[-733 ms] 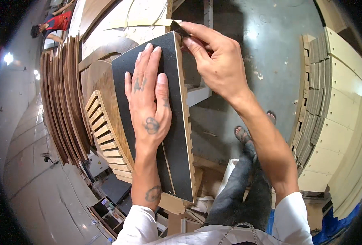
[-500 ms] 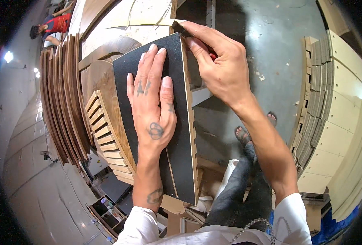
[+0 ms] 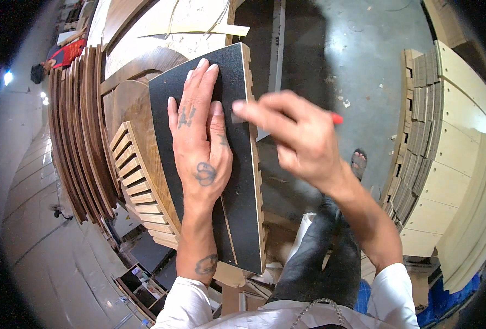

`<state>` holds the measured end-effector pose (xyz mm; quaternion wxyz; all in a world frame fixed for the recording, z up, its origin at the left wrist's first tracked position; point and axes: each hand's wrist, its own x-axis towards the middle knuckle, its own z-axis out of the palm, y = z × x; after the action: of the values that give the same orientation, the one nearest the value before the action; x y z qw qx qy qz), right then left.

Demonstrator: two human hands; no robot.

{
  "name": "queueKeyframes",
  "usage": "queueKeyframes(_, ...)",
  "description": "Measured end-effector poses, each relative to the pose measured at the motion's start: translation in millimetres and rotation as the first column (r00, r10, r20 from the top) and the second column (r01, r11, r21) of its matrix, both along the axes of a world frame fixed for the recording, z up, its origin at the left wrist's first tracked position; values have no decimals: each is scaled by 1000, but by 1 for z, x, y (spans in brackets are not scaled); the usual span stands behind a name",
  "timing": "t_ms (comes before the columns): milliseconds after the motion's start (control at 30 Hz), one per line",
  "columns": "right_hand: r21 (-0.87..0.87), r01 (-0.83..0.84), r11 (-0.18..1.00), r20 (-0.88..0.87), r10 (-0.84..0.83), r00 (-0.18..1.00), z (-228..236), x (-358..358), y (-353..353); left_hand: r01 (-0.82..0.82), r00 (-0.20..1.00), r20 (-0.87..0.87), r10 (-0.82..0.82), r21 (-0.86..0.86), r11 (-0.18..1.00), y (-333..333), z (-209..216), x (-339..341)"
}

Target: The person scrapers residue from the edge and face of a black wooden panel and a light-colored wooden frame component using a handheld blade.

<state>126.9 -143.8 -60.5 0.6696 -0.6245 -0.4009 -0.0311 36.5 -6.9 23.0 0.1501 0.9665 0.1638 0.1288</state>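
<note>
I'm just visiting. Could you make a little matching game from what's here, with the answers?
Things:
1. Left hand
2. Right hand
3. Black panel
4. Slatted wooden piece

Descriptions:
A. Left of the panel
B. Closed around a red-ended object
C. Dark-faced, notched along its right edge
D. Flat on a dark surface

Pairs: 1-D, 2-B, 3-C, 4-A

No legible lettering or numbers noted. Small yellow triangular sign (image 3: 127,217) on pale box (image 3: 122,221), its detail too fine to read. Left hand (image 3: 198,140) bears tattooed marks (image 3: 205,174), unreadable as text.
</note>
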Motion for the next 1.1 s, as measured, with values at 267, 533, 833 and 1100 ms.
queueKeyframes(267, -101, 191, 976, 162, -173, 972, 7, 51, 16, -29, 991, 125, 47, -137, 990, 0, -7, 2)
queueKeyframes(533, -210, -17, 978, 300, 81, 951, 10, 12, -27, -188, 949, 189, 253, -304, 934, 1, 1, -5)
queueKeyframes(833, -291, 126, 948, 353, -16, 935, 26, 61, 8, -164, 944, 225, 240, -312, 936, 6, -11, -5)
queueKeyframes(1100, -261, -105, 960, 356, 197, 914, 19, 5, -30, -161, 941, 242, 238, -299, 941, 8, -5, -7)
